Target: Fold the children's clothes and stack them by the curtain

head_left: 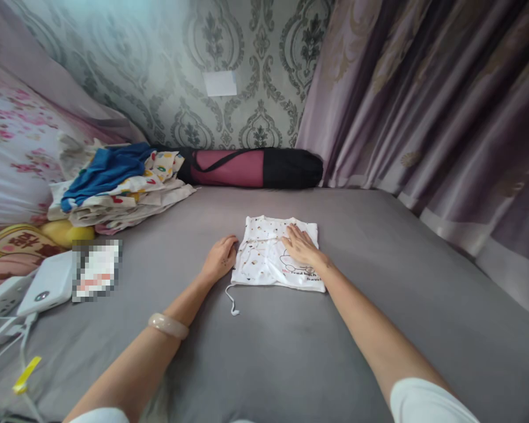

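Nearest, a pale bracelet [168, 326] circles the left forearm above the grey sheet [264, 364], and at the near left a yellow tag [27, 375] hangs on a white cable. A thin white cord [233, 301] trails from the near left corner of the folded white cloth [258, 258], which lies flat on the sheet between the two hands. The right hand [303, 247] rests on its right half, palm down and fingers extended, grasping nothing and covering part of the printed drawing. The left hand [222, 255] sits at the cloth's left edge with fingers partly curled; whether they pinch the fabric I cannot tell. Well apart on the left are a white box [53, 283] with a round button, a socket strip [9, 295] and a pixelated item [97, 271], with a patterned cushion [20, 252] just beyond. Farther left is a heap of clothes [118, 176], touching a long maroon-and-black bag [242, 167] along the far edge. Purple curtains [405, 111] hang on the right, and patterned wallpaper [158, 88] covers the far wall.
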